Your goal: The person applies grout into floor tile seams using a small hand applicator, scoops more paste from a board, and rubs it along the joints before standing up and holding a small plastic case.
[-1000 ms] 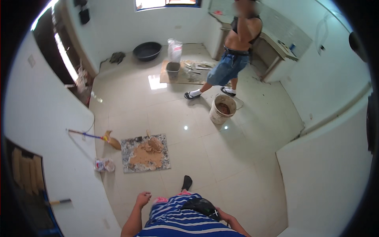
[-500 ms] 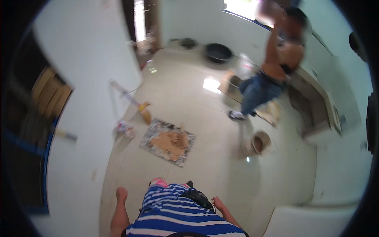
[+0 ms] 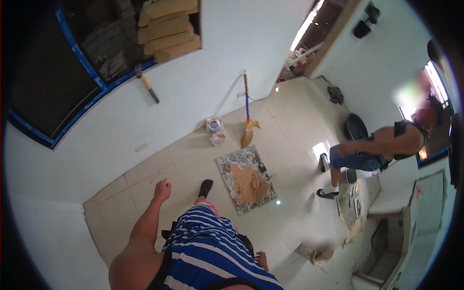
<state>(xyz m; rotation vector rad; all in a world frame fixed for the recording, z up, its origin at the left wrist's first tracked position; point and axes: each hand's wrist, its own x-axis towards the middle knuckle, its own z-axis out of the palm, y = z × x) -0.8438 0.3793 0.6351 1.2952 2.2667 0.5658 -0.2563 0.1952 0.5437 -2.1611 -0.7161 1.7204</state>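
My left hand hangs at my left side in a loose fist over the tiled floor, with nothing visible in it. Close to my right hip, my right hand is partly in view, its fingers loosely apart and holding nothing visible. Both hands are away from every object. In front of me a speckled grey slab lies on the floor, bearing a spread heap of tan mortar-like mix. My left foot, in a dark shoe, stands beside the slab.
A broom leans on the wall near plastic-wrapped packs. A hammer rests against the window ledge. At right a co-worker stands near a black basin, a stained sheet and a bucket.
My view has swung left, bringing the hammer and window into sight. My left foot is forward and my left arm has swung forward. The co-worker's raised arm has come down.
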